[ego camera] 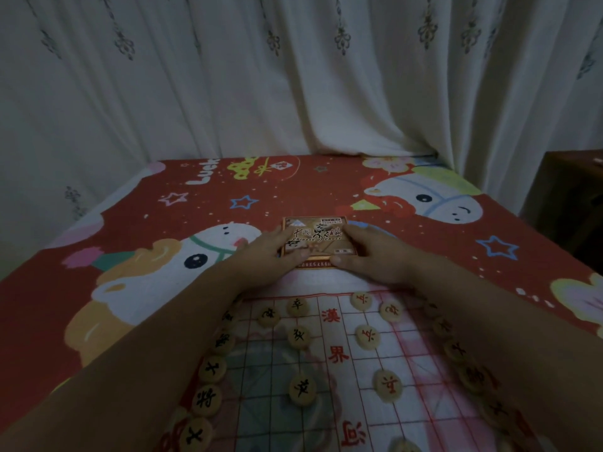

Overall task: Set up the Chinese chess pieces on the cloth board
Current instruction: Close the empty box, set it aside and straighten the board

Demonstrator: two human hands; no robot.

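Observation:
The white cloth board [346,406] with red grid lines lies near me on the bed. Round wooden pieces stand on it: black-lettered ones [302,389] on the left half, red-lettered ones [387,385] on the right half. Beyond the board's far edge sits the brown Chinese chess box [318,238]. My left hand [277,251] lies flat on the box's left side. My right hand [362,252] grips its right side, thumb at the front edge. My forearms hide parts of both outer piece columns.
A red blanket [202,223] with cartoon animals and stars covers the bed. White patterned curtains [293,76] hang right behind it. A dark wooden cabinet [571,197] stands at the far right.

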